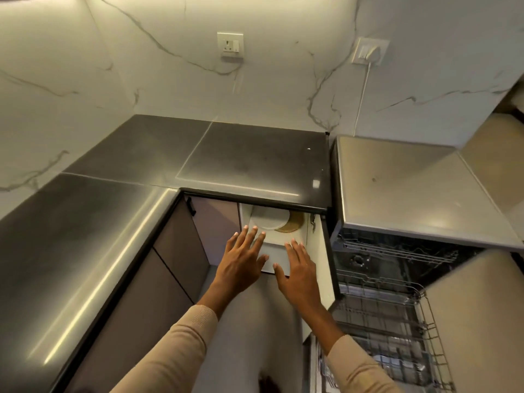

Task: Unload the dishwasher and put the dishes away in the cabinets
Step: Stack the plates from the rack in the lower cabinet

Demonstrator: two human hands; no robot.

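Note:
A white plate point(270, 219) lies on the shelf point(295, 236) of the open lower cabinet, with a tan round plate point(293, 224) partly under it at its right. My left hand point(242, 262) hovers spread, fingertips at the shelf's front edge just below the white plate. Beside it, my right hand point(299, 269) is also flat with fingers apart, over the shelf's front face. Neither hand holds anything. To the right, the dishwasher point(397, 194) stands open with its wire racks point(391, 310) pulled out; the lower rack looks mostly bare.
The dark countertop point(249, 157) overhangs the cabinet. The white cabinet door point(323, 268) stands open between my right hand and the dishwasher racks. Closed grey cabinet fronts point(175, 268) run along the left. Marble wall with sockets point(230, 43) behind.

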